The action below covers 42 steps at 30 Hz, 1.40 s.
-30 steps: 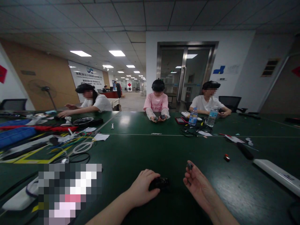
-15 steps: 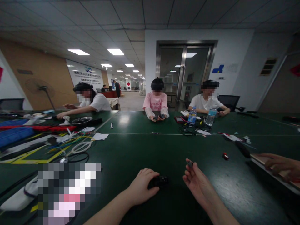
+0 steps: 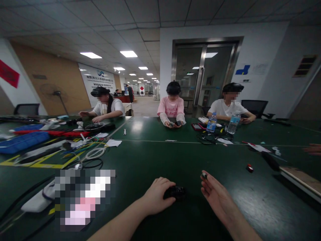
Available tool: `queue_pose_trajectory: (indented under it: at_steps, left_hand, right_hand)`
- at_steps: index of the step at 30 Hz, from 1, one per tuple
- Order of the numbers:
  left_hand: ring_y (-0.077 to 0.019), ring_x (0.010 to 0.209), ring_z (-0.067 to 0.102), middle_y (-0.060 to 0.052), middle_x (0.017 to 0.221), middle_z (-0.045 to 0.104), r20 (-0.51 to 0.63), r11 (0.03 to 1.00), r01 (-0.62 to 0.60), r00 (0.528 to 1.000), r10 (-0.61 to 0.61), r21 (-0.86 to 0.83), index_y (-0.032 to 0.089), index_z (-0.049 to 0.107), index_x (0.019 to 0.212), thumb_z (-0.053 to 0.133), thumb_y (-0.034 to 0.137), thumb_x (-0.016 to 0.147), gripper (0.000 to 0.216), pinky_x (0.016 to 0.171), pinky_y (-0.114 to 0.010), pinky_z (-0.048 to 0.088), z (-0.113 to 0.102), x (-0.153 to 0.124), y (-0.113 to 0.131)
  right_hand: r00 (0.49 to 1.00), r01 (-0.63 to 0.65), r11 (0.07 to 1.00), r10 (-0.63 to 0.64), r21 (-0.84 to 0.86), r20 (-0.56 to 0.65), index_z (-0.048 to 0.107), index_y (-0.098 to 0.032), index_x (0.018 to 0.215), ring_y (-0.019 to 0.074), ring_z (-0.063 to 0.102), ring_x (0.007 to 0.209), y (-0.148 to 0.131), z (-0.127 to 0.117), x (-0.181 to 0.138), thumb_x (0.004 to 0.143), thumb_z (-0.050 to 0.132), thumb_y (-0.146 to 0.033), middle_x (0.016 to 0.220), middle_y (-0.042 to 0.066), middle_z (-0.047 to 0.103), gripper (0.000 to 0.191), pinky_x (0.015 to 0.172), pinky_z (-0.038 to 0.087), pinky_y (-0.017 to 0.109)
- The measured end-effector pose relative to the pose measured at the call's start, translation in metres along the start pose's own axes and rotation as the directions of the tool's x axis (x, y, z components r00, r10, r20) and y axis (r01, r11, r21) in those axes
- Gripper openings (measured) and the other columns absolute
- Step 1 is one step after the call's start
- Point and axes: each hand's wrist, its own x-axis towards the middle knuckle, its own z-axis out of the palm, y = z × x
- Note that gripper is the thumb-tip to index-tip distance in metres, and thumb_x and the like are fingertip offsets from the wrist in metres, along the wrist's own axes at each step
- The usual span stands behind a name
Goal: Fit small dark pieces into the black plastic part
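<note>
Both hands (image 3: 159,197) (image 3: 216,194) apart, fingers (image 3: 167,182) curved

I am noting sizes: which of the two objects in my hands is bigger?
The black object in your left hand; the piece pinched in your right hand is much smaller.

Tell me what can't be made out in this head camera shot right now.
All in the head view:
Black object: one end hidden by the left hand.
Small piece: too small to identify, partly covered by the right hand.
Another person's hand: cut off by the right edge.
Lower left: contents hidden by the pixelated patch.
</note>
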Motion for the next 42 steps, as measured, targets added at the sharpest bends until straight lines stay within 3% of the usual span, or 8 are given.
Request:
queue_pose_trajectory:
  at_steps: [9, 18, 23, 28, 32, 37, 42]
  left_hand:
    - [-0.0254, 0.109, 0.046, -0.005, 0.118, 0.054, 0.022, 1.0, 0.005, 1.0, -0.006, 0.024, 0.027, 0.051, 0.122, 0.059, 0.032, 0.081, 0.042, 0.095, -0.04, 0.035, -0.003, -0.001, 0.006]
    - [-0.0255, 0.109, 0.047, -0.006, 0.119, 0.056, 0.022, 0.999, -0.003, 1.0, 0.002, 0.047, 0.024, 0.052, 0.121, 0.063, 0.031, 0.079, 0.044, 0.095, -0.04, 0.035, 0.0, 0.002, 0.0]
    - [-0.0239, 0.106, 0.05, -0.006, 0.115, 0.057, -0.009, 0.999, 0.001, 1.0, -0.002, -0.053, 0.023, 0.052, 0.117, 0.062, 0.027, 0.079, 0.04, 0.094, -0.038, 0.039, -0.003, -0.002, 0.004]
    - [-0.0201, 0.097, 0.057, -0.004, 0.111, 0.058, 0.046, 0.958, 0.026, 0.999, -0.014, -0.287, 0.024, 0.048, 0.118, 0.064, 0.021, 0.078, 0.044, 0.084, -0.033, 0.046, -0.002, -0.004, 0.001]
    - [-0.019, 0.097, 0.058, -0.004, 0.108, 0.06, 0.069, 0.911, 0.017, 0.998, 0.013, -0.413, 0.023, 0.046, 0.119, 0.064, 0.016, 0.077, 0.046, 0.085, -0.033, 0.046, 0.002, -0.001, -0.003]
    - [-0.0182, 0.093, 0.058, -0.005, 0.111, 0.058, 0.064, 0.893, 0.027, 0.998, 0.003, -0.449, 0.022, 0.044, 0.122, 0.061, 0.014, 0.078, 0.047, 0.084, -0.033, 0.046, 0.002, 0.0, -0.003]
    - [-0.0172, 0.092, 0.058, -0.003, 0.105, 0.059, 0.067, 0.901, 0.029, 0.998, 0.0, -0.433, 0.023, 0.043, 0.124, 0.06, 0.014, 0.08, 0.049, 0.084, -0.033, 0.046, 0.002, 0.0, -0.001]
  right_hand:
    - [0.999, 0.017, 0.992, -0.011, -0.128, 0.048, 0.069, -0.02, 0.092, 0.013, 0.064, 0.073, 0.01, 0.0, 0.003, 0.06, 0.082, -0.028, 0.09, 0.003, 0.072, 0.036, 0.063, 0.053, 0.021]
    - [0.999, -0.024, 0.997, 0.026, -0.077, 0.02, 0.069, -0.019, 0.085, 0.0138, 0.064, 0.067, 0.009, 0.003, 0.002, 0.058, 0.083, -0.025, 0.082, 0.002, 0.072, 0.031, 0.061, 0.054, 0.024]
    - [0.999, -0.037, 0.999, 0.037, 0.009, 0.035, 0.068, -0.02, 0.088, 0.0129, 0.065, 0.066, 0.003, 0.002, 0.002, 0.055, 0.084, -0.025, 0.081, 0.001, 0.072, 0.037, 0.061, 0.054, 0.023]
    - [0.998, -0.027, 0.999, 0.026, 0.025, 0.06, 0.063, -0.027, 0.1, 0.0124, 0.065, 0.066, -0.001, 0.004, 0.001, 0.057, 0.082, -0.025, 0.081, 0.0, 0.073, 0.047, 0.061, 0.054, 0.022]
    - [0.998, -0.05, 0.998, 0.049, 0.028, 0.036, 0.063, -0.028, 0.097, 0.0144, 0.067, 0.068, -0.001, 0.003, 0.0, 0.06, 0.078, -0.022, 0.081, 0.001, 0.073, 0.04, 0.061, 0.054, 0.024]
    - [0.995, -0.098, 0.993, 0.095, 0.072, 0.042, 0.065, -0.023, 0.089, 0.0143, 0.068, 0.069, 0.0, -0.001, 0.002, 0.064, 0.072, -0.015, 0.081, 0.002, 0.073, 0.026, 0.065, 0.056, 0.025]
    - [0.993, -0.117, 0.987, 0.113, 0.109, 0.039, 0.065, -0.021, 0.089, 0.0149, 0.069, 0.076, 0.001, 0.0, 0.003, 0.063, 0.073, -0.011, 0.083, 0.003, 0.073, 0.029, 0.074, 0.057, 0.025]
